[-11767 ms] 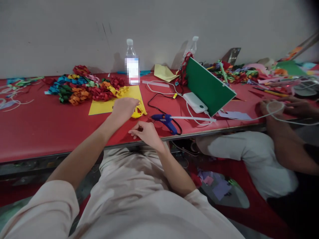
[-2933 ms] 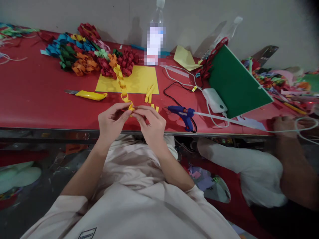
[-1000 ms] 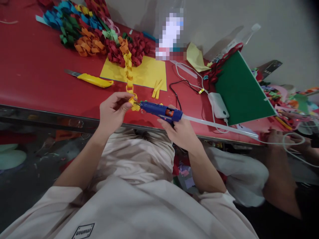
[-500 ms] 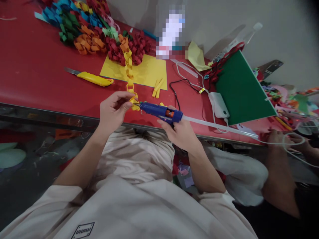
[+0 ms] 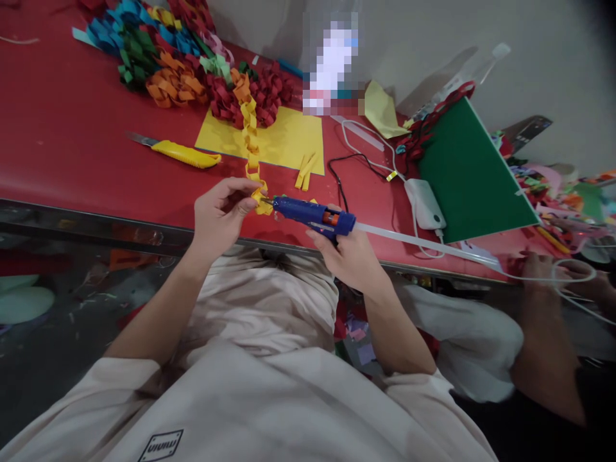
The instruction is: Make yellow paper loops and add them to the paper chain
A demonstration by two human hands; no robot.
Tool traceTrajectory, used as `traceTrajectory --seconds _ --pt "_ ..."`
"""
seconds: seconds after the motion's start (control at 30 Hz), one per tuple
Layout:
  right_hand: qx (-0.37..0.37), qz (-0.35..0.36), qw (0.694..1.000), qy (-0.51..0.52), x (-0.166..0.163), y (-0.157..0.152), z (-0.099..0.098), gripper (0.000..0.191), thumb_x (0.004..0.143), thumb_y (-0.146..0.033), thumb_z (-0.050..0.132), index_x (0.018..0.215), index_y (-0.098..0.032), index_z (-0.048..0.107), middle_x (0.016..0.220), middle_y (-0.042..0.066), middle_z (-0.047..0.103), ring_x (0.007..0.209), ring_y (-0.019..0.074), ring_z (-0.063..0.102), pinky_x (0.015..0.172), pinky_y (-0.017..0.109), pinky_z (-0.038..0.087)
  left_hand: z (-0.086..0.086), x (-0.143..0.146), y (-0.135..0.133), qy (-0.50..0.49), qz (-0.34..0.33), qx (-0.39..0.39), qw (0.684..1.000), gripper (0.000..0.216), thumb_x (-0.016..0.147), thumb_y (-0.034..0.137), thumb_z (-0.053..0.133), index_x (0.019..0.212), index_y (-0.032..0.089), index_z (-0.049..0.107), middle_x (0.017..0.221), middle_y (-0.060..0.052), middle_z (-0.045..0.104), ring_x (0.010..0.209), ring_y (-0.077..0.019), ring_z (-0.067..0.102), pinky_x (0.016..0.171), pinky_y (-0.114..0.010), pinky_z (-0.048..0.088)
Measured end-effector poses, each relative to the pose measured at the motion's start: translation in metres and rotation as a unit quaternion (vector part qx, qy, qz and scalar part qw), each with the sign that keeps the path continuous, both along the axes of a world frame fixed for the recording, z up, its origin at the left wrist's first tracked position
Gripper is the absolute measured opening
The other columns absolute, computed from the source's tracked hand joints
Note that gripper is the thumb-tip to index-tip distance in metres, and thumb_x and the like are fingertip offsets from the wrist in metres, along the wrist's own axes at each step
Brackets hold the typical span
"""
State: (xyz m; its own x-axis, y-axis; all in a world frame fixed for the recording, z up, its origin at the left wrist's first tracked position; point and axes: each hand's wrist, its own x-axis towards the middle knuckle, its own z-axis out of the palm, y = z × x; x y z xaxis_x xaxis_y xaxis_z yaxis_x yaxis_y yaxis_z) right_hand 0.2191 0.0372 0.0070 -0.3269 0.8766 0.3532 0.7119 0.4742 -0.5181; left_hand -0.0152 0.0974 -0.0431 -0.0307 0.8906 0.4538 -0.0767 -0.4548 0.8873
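Near the table's front edge, my left hand (image 5: pixel 222 215) pinches the lowest link of a yellow paper chain (image 5: pixel 251 144). The chain runs up over a yellow sheet (image 5: pixel 298 131) to a heap of coloured paper chains (image 5: pixel 176 80). My right hand (image 5: pixel 353 253) is wrapped round a blue hot glue gun (image 5: pixel 308 213). Its metal tip is at the yellow link beside my left fingertips; whether it touches is hard to see. A long clear glue stick (image 5: pixel 423 242) sticks out of the gun's back end. Several short yellow paper strips (image 5: pixel 304 172) lie on the sheet's lower edge.
A yellow utility knife (image 5: pixel 185 154) lies on the red table (image 5: pixel 58 135) at left, blade out. To the right are a white adapter (image 5: pixel 424 204) with cords and a leaning green board (image 5: pixel 474 173). A co-worker's hands (image 5: pixel 539 273) are at far right.
The glue gun's tip has drawn back very slightly to the right from the yellow link. My left hand keeps its pinch; the view has shifted a little.
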Motion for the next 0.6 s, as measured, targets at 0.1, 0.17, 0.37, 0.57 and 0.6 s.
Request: traceTrajectory --seconds 0.1,0.17,0.37,0.57,0.6 --pt "0.003 0.008 1.0 0.0 0.0 -0.0003 -0.0002 0.029 0.101 -0.043 0.052 0.108 -0.02 0.068 0.125 0.016 0.071 0.128 0.032 0.063 0.107 0.049 0.054 0.0007 0.0001 -0.0003 0.002 -0.002 0.005 1.0 0.033 0.084 0.049 0.08 0.1 0.021 0.073 0.097 -0.007 0.077 0.092 -0.02 0.075 0.083 -0.031 0.062" --pt "0.003 0.006 1.0 -0.001 -0.001 -0.0002 0.0001 0.029 0.101 -0.043 0.053 0.108 -0.02 0.068 0.12 0.015 0.072 0.125 0.0314 0.065 0.105 0.048 0.054 0.0008 0.0002 -0.0005 0.005 -0.001 0.011 1.0 0.032 0.085 0.048 0.079 0.1 0.021 0.074 0.097 -0.007 0.077 0.091 -0.0196 0.075 0.083 -0.031 0.062" --pt "0.011 0.001 1.0 -0.003 -0.0007 -0.0007 -0.0016 0.029 0.101 -0.043 0.052 0.107 -0.019 0.068 0.121 0.016 0.072 0.12 0.0323 0.067 0.103 0.049 0.055 -0.0005 -0.0002 -0.0006 0.014 0.006 0.021 1.0 0.03 0.086 0.047 0.078 0.102 0.021 0.074 0.098 -0.007 0.078 0.091 -0.0189 0.075 0.083 -0.03 0.062" --pt "0.009 0.004 1.0 0.002 -0.0002 -0.0016 -0.0015 0.029 0.101 -0.044 0.052 0.108 -0.02 0.068 0.12 0.016 0.072 0.119 0.031 0.067 0.102 0.047 0.055 -0.001 -0.0004 -0.0008 0.014 0.001 0.018 1.0 0.03 0.087 0.048 0.077 0.102 0.022 0.074 0.099 -0.007 0.078 0.092 -0.0189 0.075 0.084 -0.03 0.062" --pt "0.009 0.003 1.0 0.005 -0.0001 -0.0013 -0.0018 0.03 0.101 -0.044 0.053 0.109 -0.019 0.067 0.121 0.016 0.071 0.12 0.0311 0.067 0.103 0.047 0.055 -0.0012 -0.0005 -0.0007 0.014 -0.002 0.018 1.0 0.03 0.086 0.048 0.077 0.102 0.022 0.074 0.099 -0.007 0.078 0.093 -0.0191 0.075 0.084 -0.03 0.062"
